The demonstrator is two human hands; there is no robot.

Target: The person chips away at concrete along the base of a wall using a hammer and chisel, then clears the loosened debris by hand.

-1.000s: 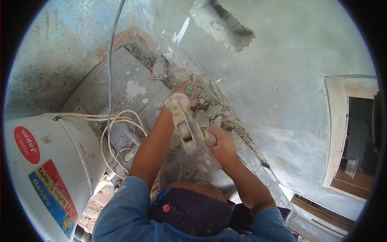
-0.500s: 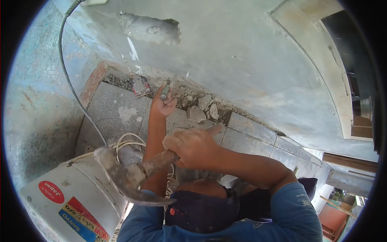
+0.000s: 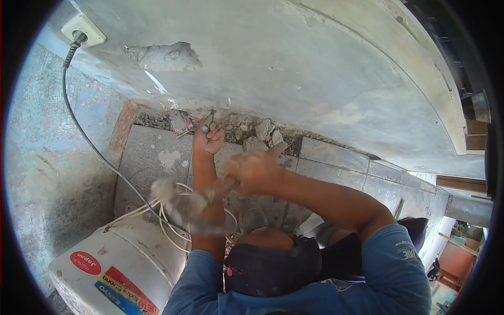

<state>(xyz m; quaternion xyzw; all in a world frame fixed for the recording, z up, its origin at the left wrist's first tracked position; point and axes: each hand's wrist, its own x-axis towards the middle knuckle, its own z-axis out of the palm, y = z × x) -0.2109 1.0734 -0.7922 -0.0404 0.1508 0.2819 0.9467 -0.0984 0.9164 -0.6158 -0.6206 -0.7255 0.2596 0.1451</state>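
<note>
At the far left a grey cable (image 3: 79,131) runs down from a wall socket (image 3: 83,30) to a white tub (image 3: 121,262) with red and blue stickers. Just right of the tub is the hammer (image 3: 184,206), its head blurred above a tangle of white cords (image 3: 157,210). The left hand (image 3: 209,139) is fisted around a chisel (image 3: 207,124), whose tip sits at the broken foot of the wall (image 3: 315,68). Rubble (image 3: 260,137) lies just beside it on the floor tiles (image 3: 336,157). The right hand (image 3: 252,170) is clenched on the hammer's handle, near the left forearm.
</note>
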